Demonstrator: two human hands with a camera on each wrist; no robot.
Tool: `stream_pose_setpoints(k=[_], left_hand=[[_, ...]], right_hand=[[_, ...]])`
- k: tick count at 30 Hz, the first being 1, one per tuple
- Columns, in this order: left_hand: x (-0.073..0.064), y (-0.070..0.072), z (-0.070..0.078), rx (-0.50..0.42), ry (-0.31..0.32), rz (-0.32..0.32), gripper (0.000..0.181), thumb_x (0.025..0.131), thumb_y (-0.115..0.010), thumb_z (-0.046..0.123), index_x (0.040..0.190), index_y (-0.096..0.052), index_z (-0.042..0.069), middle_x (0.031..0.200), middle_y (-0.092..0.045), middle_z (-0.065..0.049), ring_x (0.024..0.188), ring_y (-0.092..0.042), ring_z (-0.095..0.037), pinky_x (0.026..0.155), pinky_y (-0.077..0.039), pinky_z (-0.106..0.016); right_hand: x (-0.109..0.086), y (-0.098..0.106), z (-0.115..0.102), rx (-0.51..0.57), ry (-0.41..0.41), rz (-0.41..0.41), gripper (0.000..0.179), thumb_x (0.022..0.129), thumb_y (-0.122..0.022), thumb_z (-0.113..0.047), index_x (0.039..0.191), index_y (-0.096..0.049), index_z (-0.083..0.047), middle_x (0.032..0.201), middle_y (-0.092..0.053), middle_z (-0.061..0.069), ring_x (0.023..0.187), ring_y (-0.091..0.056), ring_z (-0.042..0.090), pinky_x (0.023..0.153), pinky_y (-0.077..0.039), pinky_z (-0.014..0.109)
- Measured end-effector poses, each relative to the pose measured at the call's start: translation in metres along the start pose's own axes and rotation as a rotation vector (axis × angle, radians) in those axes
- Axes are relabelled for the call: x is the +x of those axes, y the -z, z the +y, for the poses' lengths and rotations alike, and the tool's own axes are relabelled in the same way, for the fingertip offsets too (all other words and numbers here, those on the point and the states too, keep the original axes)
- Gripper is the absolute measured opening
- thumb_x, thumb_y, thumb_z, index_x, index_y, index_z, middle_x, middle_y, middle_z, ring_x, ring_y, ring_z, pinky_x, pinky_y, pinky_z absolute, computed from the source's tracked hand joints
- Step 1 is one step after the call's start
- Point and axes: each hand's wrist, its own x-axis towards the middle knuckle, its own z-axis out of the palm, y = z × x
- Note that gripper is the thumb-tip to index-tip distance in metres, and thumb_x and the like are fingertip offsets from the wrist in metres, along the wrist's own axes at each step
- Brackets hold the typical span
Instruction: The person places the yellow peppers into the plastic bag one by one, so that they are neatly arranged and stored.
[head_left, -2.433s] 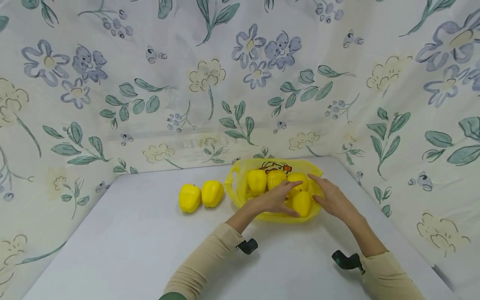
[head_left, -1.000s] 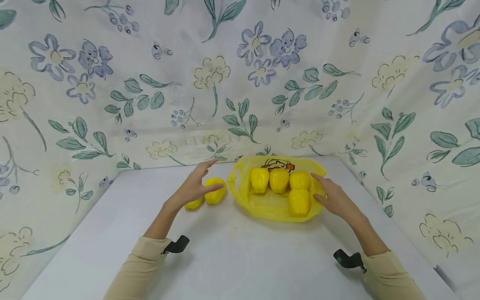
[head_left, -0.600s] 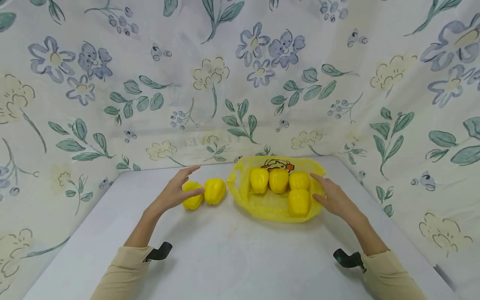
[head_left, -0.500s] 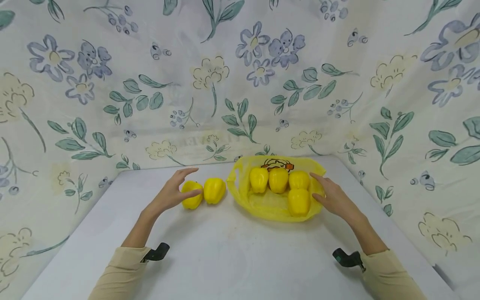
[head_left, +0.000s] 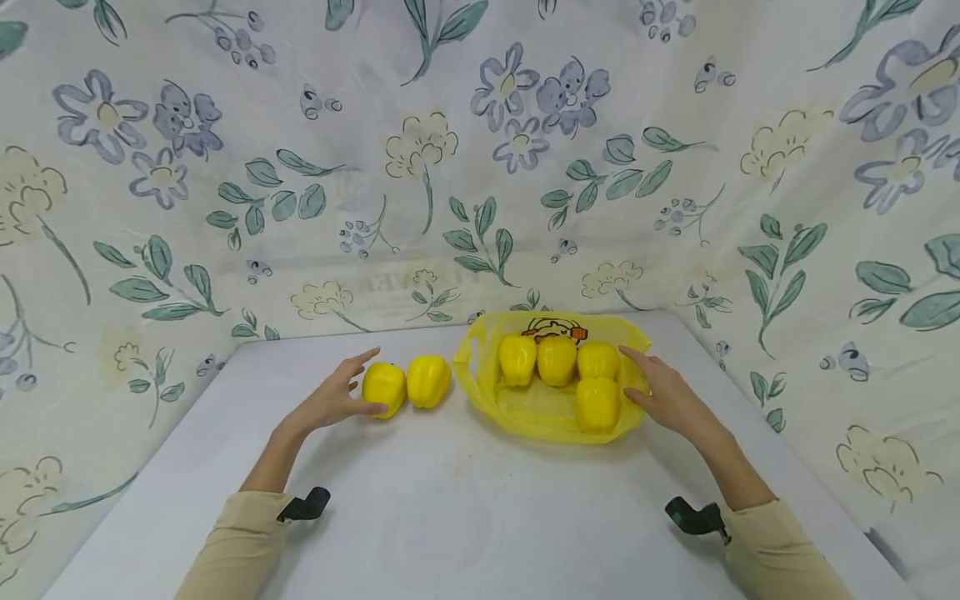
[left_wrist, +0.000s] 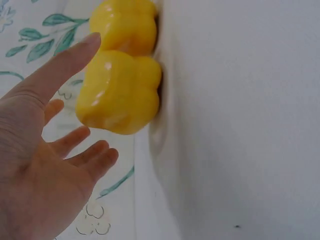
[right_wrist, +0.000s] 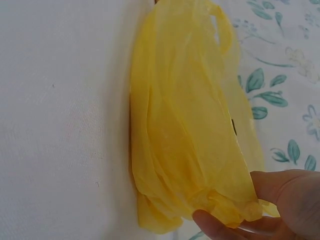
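My left hand [head_left: 330,402] reaches around the left yellow bell pepper [head_left: 385,388], its fingers spread and its thumb on the near side. In the left wrist view a gap shows between the palm and the pepper [left_wrist: 120,92]; the hand grips nothing. A second yellow bell pepper [head_left: 429,382] stands against the first one's right side. My right hand [head_left: 670,400] holds the right end of the thin yellow plastic bag [head_left: 536,407]. Bunched plastic lies between thumb and fingers in the right wrist view. Several yellow bell peppers [head_left: 557,361] sit inside the opened bag.
The white table [head_left: 450,517] ends at the back and right against a floral cloth [head_left: 322,217]. A loop handle [head_left: 467,357] of the bag sticks out on its left. Small black cameras [head_left: 306,504] are strapped to both wrists, over beige sleeves.
My left hand has withdrawn from the bag and moved left, past the right loose pepper, then lowered around the left one. The right hand has stayed at the bag's right end.
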Motion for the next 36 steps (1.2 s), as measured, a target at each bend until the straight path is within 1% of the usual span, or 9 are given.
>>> stream_pose_setpoints(k=[4,9,16,24,28,32,36], left_hand=[[0.000,-0.004,-0.011,-0.042,0.004,-0.042,0.104,0.078,-0.083,0.033,0.157,-0.018,0.015,0.161,-0.017,-0.024,0.143,-0.025,-0.051,0.113,-0.031,-0.064],[-0.001,-0.009,-0.014,-0.063,0.005,-0.067,0.100,0.080,-0.081,0.029,0.157,-0.018,0.017,0.162,-0.017,-0.020,0.143,-0.025,-0.050,0.114,-0.031,-0.062],[-0.002,-0.010,-0.015,-0.072,0.010,-0.053,0.100,0.079,-0.082,0.028,0.157,-0.020,0.020,0.163,-0.020,-0.017,0.143,-0.027,-0.050,0.114,-0.032,-0.061],[-0.005,-0.010,-0.017,-0.048,0.025,-0.025,0.100,0.078,-0.082,0.033,0.156,-0.021,0.018,0.161,-0.022,-0.018,0.140,-0.033,-0.049,0.112,-0.036,-0.060],[-0.006,-0.008,-0.015,-0.033,0.038,-0.001,0.102,0.077,-0.083,0.037,0.156,-0.022,0.019,0.161,-0.024,-0.017,0.139,-0.037,-0.047,0.111,-0.039,-0.058],[-0.007,-0.004,-0.010,-0.006,0.020,0.035,0.101,0.077,-0.083,0.037,0.156,-0.024,0.018,0.160,-0.026,-0.019,0.136,-0.040,-0.047,0.108,-0.042,-0.058],[-0.006,0.000,-0.003,-0.002,-0.006,0.056,0.099,0.078,-0.083,0.035,0.156,-0.025,0.017,0.158,-0.028,-0.020,0.135,-0.042,-0.046,0.106,-0.044,-0.058]], right_hand=[[0.000,0.000,0.002,-0.004,0.001,-0.005,0.068,0.092,-0.064,-0.007,0.152,-0.030,-0.004,0.146,-0.041,0.030,0.130,-0.044,0.049,0.106,-0.040,0.064],[0.000,-0.001,0.004,-0.009,0.013,-0.005,0.069,0.092,-0.064,-0.006,0.151,-0.030,-0.004,0.145,-0.042,0.031,0.128,-0.045,0.049,0.105,-0.040,0.065],[0.000,-0.001,0.003,-0.005,0.021,-0.004,0.069,0.092,-0.064,-0.006,0.151,-0.030,-0.004,0.145,-0.042,0.031,0.129,-0.045,0.049,0.105,-0.040,0.065],[-0.001,-0.002,0.003,-0.004,0.019,0.000,0.070,0.092,-0.065,-0.007,0.152,-0.028,-0.005,0.146,-0.041,0.031,0.129,-0.044,0.050,0.105,-0.039,0.065],[-0.002,-0.002,0.003,-0.006,0.021,0.001,0.070,0.092,-0.065,-0.008,0.152,-0.028,-0.004,0.146,-0.041,0.031,0.129,-0.044,0.049,0.105,-0.039,0.065],[-0.001,-0.002,0.003,-0.004,0.016,-0.003,0.071,0.092,-0.065,-0.008,0.152,-0.028,-0.004,0.146,-0.041,0.031,0.129,-0.044,0.050,0.106,-0.039,0.066],[-0.001,-0.001,0.003,-0.001,0.013,-0.006,0.071,0.092,-0.065,-0.008,0.152,-0.028,-0.004,0.147,-0.040,0.030,0.130,-0.043,0.050,0.106,-0.038,0.066]])
